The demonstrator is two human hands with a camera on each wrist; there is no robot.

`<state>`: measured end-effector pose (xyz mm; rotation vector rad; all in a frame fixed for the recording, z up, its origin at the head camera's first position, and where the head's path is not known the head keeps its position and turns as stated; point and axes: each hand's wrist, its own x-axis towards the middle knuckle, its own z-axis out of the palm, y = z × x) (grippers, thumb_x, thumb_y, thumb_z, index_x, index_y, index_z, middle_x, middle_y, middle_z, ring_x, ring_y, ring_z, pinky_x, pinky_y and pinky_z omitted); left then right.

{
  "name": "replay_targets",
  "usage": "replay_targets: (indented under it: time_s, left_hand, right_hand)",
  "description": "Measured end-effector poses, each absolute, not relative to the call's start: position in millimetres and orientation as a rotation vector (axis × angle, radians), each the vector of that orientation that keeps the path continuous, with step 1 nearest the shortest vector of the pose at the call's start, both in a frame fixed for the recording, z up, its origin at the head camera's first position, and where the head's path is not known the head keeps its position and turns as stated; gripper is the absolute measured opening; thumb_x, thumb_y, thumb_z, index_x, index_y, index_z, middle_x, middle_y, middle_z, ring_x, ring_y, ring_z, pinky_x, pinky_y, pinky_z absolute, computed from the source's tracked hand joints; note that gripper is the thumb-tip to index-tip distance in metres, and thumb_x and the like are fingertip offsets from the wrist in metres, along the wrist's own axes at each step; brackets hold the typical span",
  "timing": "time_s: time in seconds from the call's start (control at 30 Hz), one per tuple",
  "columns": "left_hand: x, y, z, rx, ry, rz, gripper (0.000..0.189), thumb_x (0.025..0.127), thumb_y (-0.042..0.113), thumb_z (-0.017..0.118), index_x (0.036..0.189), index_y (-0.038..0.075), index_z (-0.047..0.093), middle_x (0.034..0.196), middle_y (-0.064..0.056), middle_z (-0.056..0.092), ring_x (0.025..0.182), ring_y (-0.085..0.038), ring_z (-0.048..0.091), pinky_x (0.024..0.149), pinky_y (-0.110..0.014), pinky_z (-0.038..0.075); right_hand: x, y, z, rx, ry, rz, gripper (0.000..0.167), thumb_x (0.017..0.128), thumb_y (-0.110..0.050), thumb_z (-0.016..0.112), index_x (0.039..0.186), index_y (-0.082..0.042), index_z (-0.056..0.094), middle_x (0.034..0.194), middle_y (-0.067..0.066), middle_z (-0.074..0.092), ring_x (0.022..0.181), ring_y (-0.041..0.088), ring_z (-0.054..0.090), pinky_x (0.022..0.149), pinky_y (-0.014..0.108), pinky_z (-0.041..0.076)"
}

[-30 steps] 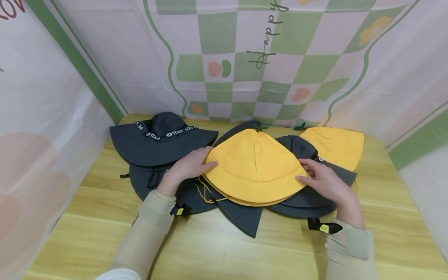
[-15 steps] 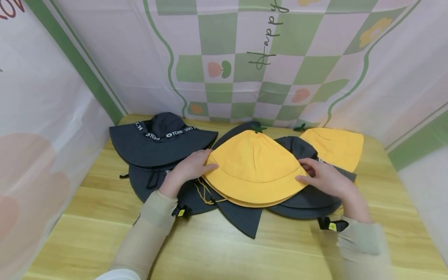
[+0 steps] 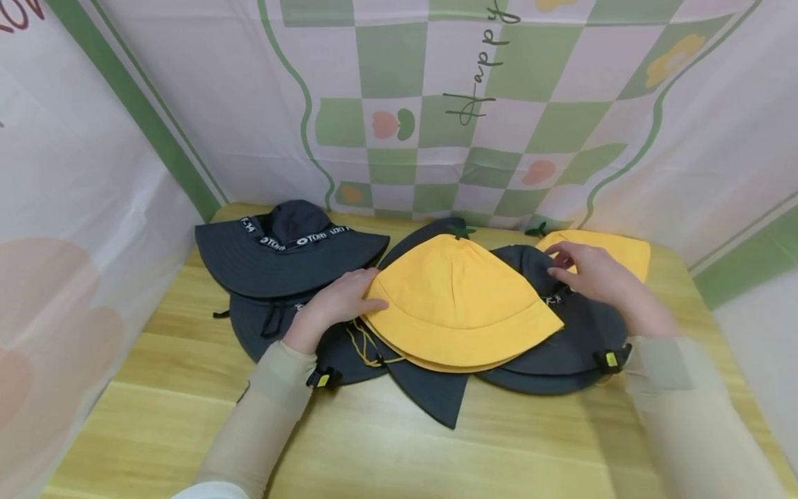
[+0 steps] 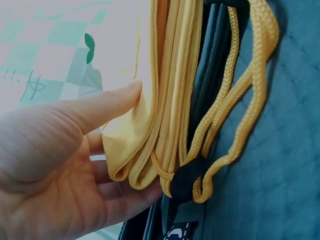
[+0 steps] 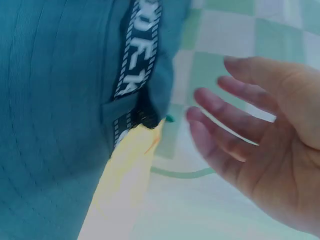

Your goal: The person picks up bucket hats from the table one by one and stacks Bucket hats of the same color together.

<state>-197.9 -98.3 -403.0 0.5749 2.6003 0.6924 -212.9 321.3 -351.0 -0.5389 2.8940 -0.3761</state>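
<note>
A stack of yellow bucket hats (image 3: 458,298) with a green leaf on top lies at the middle of the table, over dark hats. My left hand (image 3: 339,301) grips the stack's left edge. In the left wrist view its thumb lies on the yellow brim (image 4: 137,130), with the fingers beneath. A yellow cord (image 4: 255,100) with a black toggle hangs beside it. My right hand (image 3: 598,274), fingers loosely bent and holding nothing, hovers above a dark hat (image 3: 580,336) with a lettered band. Behind that hand sits another yellow hat (image 3: 620,242), partly hidden.
On the left, dark bucket hats (image 3: 287,267) with a white-lettered band lie stacked. A dark brim (image 3: 433,398) pokes out below the yellow stack. Printed cloth (image 3: 386,69) walls in the back and sides of the wooden table (image 3: 386,457).
My right hand has let go of the yellow stack's right edge and moved up and right, over the dark hat. My left hand keeps its hold.
</note>
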Motion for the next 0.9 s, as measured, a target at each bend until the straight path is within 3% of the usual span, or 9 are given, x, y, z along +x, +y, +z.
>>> replay_targets:
  time_s: [0.27,0.53,0.9]
  left_hand:
    - [-200,-93,-405,0.513,2.576,0.66,0.072,0.099,0.038,0.062,0.155,0.002,0.032,0.158,-0.019,0.037,0.149,-0.035,0.033,0.121,-0.047,0.03]
    - [-200,-90,-405,0.484,2.582,0.632,0.075,0.099,0.038,0.062,0.156,0.002,0.029,0.16,-0.019,0.034,0.15,-0.035,0.03,0.122,-0.046,0.029]
    - [-197,-84,-400,0.467,2.583,0.572,0.076,0.1,0.036,0.061,0.157,0.001,0.025,0.16,-0.021,0.032,0.149,-0.035,0.033,0.121,-0.045,0.031]
  right_hand:
    - [-245,330,-363,-0.542,2.972,-0.274,0.035,0.095,-0.001,0.058,0.127,0.014,0.054,0.122,0.039,0.056,0.111,0.054,0.054,0.094,0.064,0.044]
    - [-265,337,-377,-0.478,3.009,-0.247,0.038,0.09,0.005,0.052,0.127,0.013,0.052,0.128,0.042,0.045,0.118,0.059,0.042,0.102,0.069,0.033]
    - [-275,346,-400,-0.468,3.009,-0.244,0.038,0.092,0.007,0.051,0.129,0.013,0.051,0.134,0.041,0.042,0.119,0.06,0.042,0.102,0.068,0.036]
